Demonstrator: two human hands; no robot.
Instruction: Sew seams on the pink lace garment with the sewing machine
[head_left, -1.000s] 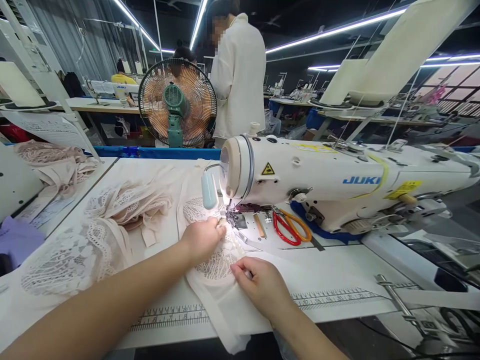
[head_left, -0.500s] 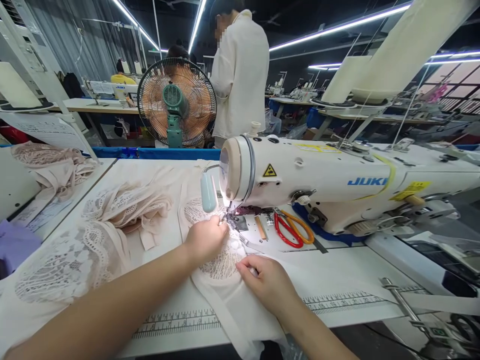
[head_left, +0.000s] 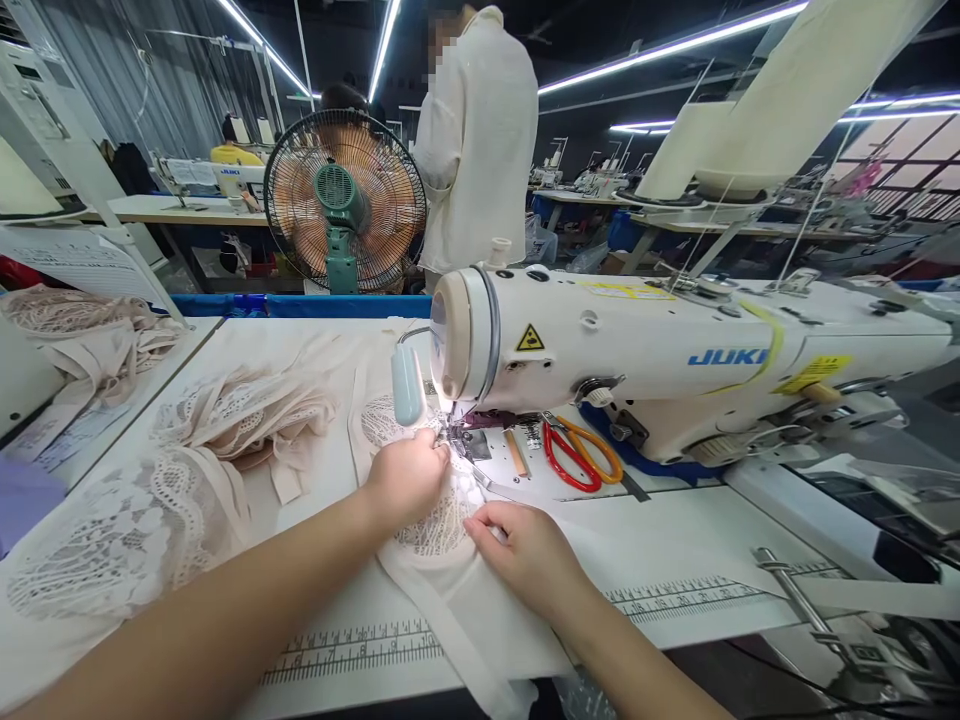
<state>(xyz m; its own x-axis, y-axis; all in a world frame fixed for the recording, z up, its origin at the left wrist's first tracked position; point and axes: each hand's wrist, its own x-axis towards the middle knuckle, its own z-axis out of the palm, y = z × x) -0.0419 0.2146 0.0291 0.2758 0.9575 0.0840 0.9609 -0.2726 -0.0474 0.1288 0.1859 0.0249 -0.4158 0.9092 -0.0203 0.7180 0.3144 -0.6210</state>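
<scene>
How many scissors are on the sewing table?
1: red- and orange-handled scissors lying on the white table under the white sewing machine's arm. More may be hidden behind the machine.

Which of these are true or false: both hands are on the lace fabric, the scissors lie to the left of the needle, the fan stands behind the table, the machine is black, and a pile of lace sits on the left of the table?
1. Both hands rest on the lace fabric. True: the left hand is by the needle, the right hand nearer the table edge.
2. The scissors lie left of the needle. False: they lie to its right, under the machine arm.
3. The fan stands behind the table. True.
4. The machine is black. False: it is white.
5. A lace pile sits on the left. True.
</scene>
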